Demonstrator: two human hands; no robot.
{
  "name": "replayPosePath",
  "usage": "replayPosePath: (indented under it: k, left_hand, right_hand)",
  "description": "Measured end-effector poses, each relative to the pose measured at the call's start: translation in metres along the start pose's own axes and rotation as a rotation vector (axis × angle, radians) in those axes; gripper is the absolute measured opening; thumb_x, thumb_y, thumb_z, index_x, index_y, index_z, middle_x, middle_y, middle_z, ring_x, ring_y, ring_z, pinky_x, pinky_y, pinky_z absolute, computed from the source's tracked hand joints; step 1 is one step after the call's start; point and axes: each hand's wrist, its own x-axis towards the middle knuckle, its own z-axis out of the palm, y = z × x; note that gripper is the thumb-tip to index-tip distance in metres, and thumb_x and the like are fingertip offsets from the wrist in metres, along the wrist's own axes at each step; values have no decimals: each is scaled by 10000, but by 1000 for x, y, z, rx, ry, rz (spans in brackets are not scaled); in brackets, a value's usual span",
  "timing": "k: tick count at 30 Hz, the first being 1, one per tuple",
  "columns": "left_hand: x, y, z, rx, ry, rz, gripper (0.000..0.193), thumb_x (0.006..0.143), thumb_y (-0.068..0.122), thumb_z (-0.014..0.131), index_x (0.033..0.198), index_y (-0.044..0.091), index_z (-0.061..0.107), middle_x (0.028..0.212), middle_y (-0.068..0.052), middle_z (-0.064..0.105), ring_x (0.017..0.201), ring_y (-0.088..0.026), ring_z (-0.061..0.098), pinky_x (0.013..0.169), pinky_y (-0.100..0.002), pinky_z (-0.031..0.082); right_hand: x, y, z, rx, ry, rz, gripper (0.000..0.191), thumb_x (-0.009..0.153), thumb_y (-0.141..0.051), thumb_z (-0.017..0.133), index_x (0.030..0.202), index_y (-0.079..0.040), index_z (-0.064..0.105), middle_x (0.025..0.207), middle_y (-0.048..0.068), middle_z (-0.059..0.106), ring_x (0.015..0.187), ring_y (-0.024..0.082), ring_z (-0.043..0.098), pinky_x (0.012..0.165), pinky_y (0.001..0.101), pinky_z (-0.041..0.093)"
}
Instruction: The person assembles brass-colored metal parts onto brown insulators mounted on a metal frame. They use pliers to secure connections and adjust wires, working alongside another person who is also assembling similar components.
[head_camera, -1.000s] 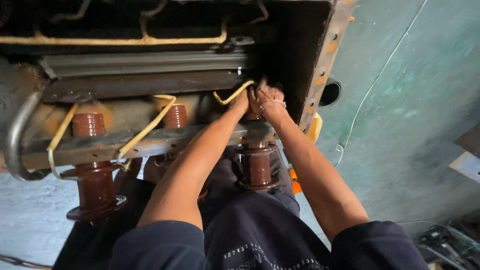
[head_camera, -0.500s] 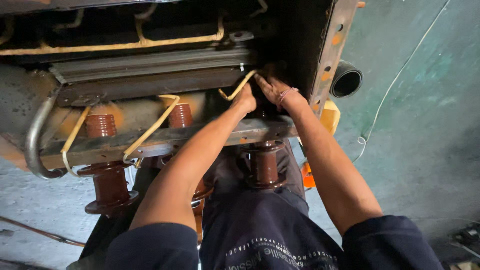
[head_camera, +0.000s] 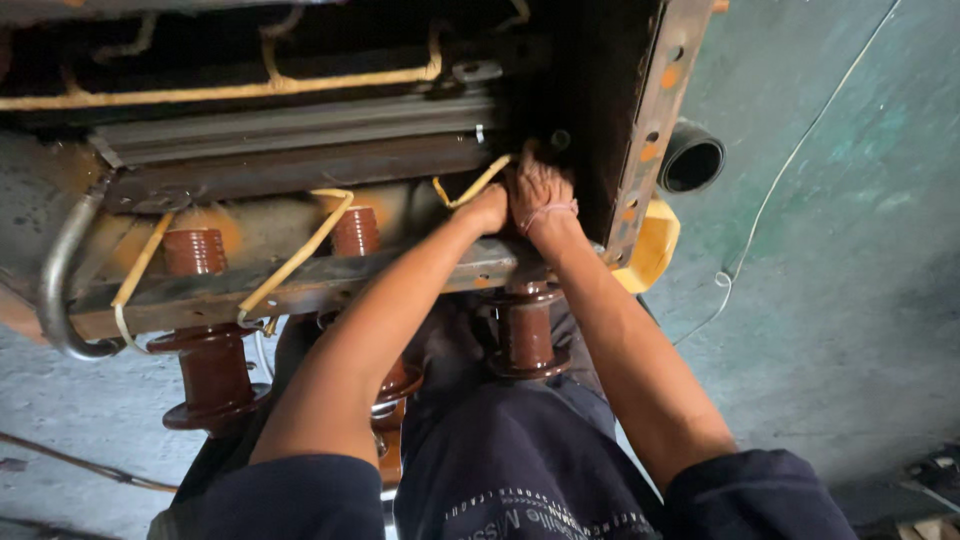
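Note:
Both my arms reach forward into a rusty metal tank (head_camera: 640, 150) that holds dark machinery. My left hand (head_camera: 487, 210) is curled shut around the end of a yellow-wrapped lead (head_camera: 478, 185). Close beside it, my right hand (head_camera: 540, 188) presses its fingers onto a hidden part by the tank's right wall; a thin band circles that wrist. What the right fingers grip cannot be made out. Three brown ribbed insulators hang under the tank's edge: one at left (head_camera: 210, 365), one in the middle (head_camera: 355, 232), one below my hands (head_camera: 527, 335).
More yellow-wrapped leads (head_camera: 295, 260) run from the insulators up into the tank. A curved grey pipe (head_camera: 55, 290) bends at the left. A black pipe stub (head_camera: 692, 160) and a yellow part (head_camera: 650, 245) sit at the right wall. A thin white wire (head_camera: 790, 170) lies on the green floor.
The view has shifted so the tank and my hands sit a little lower and more central. My hands stay together at the same spot on the yellow lead.

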Motion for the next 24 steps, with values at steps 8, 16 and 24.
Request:
replayPosePath:
  k: [8,16,24]
  left_hand:
    - [-12,-5,-3,50,14,131,243,831,57,599,988,-121,648,1041,-351,662,1008,-485,652,849,-539,532]
    - [4,-4,6,203,110,139,266,784,-38,579,1029,-90,670,1054,-343,679,1044,-446,680,889,-496,565]
    - [16,-1,16,75,129,84,283,828,5,545,1066,-86,668,1080,-341,674,1053,-445,674,900,-493,561]
  right_hand:
    - [3,0,-7,-34,-102,-103,777,1018,-428,459,1513,137,257,1151,295,685,1081,418,664,920,473,520]
    - [2,11,-10,-16,-163,28,571,1065,-413,399,1491,-35,365,1320,319,600,1179,472,610,997,546,475]
    - [3,17,-15,143,-391,150,852,992,-639,236,1621,-68,177,1584,274,384,1475,439,382,1167,573,328]
